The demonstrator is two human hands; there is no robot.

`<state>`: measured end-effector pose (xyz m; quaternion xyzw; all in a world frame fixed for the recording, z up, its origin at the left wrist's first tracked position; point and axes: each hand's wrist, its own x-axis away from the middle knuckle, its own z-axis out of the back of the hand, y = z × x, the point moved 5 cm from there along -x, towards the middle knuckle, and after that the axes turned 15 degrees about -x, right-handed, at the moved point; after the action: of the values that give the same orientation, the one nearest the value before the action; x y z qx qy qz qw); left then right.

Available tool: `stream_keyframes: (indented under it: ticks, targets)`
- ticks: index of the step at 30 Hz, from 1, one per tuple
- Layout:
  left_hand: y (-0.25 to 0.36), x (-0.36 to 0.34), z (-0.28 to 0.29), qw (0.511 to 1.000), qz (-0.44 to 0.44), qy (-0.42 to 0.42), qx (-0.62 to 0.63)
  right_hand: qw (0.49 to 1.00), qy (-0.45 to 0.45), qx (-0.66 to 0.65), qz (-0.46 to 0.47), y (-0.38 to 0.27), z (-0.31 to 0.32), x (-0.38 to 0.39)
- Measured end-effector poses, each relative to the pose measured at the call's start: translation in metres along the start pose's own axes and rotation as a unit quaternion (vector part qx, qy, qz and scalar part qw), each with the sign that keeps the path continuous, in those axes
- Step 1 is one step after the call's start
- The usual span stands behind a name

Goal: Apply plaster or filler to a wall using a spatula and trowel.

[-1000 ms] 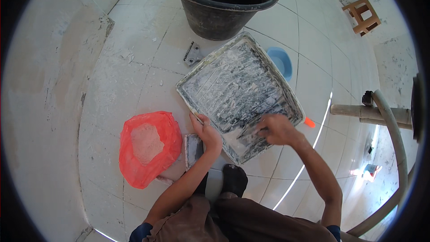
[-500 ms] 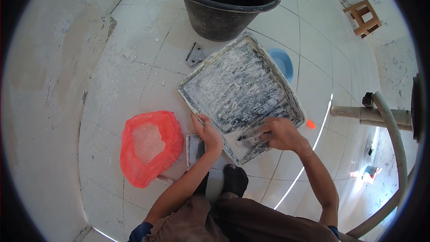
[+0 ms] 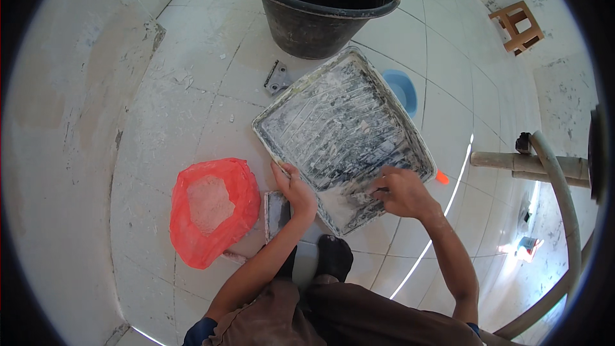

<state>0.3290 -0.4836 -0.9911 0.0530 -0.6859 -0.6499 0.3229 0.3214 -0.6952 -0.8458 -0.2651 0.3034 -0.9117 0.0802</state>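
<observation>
A paint tray (image 3: 333, 115), ribbed and smeared with white and dark residue, lies tilted at an angle before me. My left hand (image 3: 297, 193) grips its left rim, thumb on the edge. Over the tray's near right part, my right hand (image 3: 402, 193) is curled with fingers pressed together. Whatever those fingers hold is too blurred to make out. White powder or paste (image 3: 343, 205) lies in the tray's near corner. Left of the tray sits a red plastic bag (image 3: 250, 208), rolled open, with pale powder (image 3: 210, 205) inside.
A large black bucket (image 3: 307, 32) stands beyond the tray, a blue basin (image 3: 402, 90) to its right. A grey metal piece (image 3: 277, 78) and a flat grey-faced tool (image 3: 277, 214) lie nearby. A brown stool (image 3: 517, 27) and pipes (image 3: 532, 161) are at right. Crumbs dot the tiles.
My right hand has shifted slightly within the tray, and a dark flat shape beside its fingers shows less now. My left hand keeps its hold on the rim.
</observation>
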Motion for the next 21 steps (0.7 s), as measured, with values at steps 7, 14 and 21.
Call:
stream_keyframes:
  ticks: [7, 14, 21]
  targets:
    - [-0.001, -0.001, -0.003, 1.0, 0.006, 0.01, -0.008, 1.0, -0.003, -0.026, 0.006, 0.004, -0.01, -0.003]
    - [-0.002, -0.003, -0.001, 0.999, -0.032, 0.003, -0.01, 0.999, -0.03, -0.035, 0.007, 0.011, -0.017, -0.007]
    - [0.005, 0.002, -0.001, 1.0, 0.0, 0.024, -0.009, 0.997, -0.046, -0.06, 0.028, 0.022, -0.023, -0.012]
